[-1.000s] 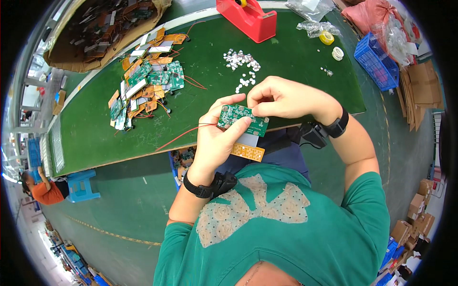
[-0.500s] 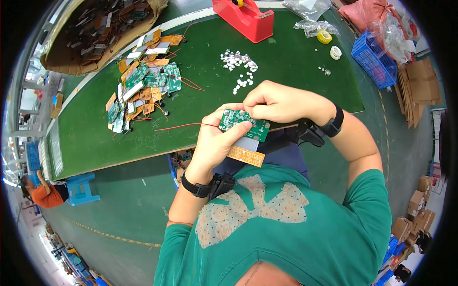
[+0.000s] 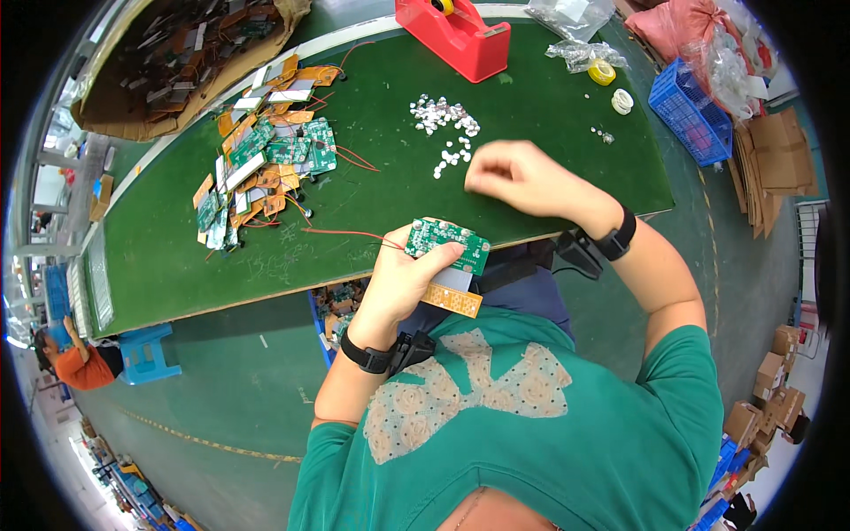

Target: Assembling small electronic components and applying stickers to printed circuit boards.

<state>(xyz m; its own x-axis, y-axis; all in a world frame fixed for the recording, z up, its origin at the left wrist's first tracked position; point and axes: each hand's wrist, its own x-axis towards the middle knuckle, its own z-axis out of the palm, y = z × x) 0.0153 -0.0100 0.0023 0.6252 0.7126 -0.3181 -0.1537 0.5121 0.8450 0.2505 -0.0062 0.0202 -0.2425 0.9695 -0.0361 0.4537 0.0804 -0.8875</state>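
Note:
My left hand grips a green circuit board, thumb across its face, at the table's near edge. A grey ribbon cable joins it to an orange perforated strip, and a red wire trails left from it. Apart from the board, my right hand hovers over the table with curled, slightly blurred fingers; whatever they hold, if anything, is hidden. Just beyond those fingertips lie small white round pieces, loosely scattered. Farther left is a heap of similar boards with orange strips and wires.
A red tape dispenser stands at the far edge of the green table. Tape rolls and clear plastic bags lie far right, near a blue crate. A large carton of boards sits far left. Another person is at left.
My right hand has left the circuit board and moved up and right, toward the white pieces. My left hand has lowered the board slightly toward me.

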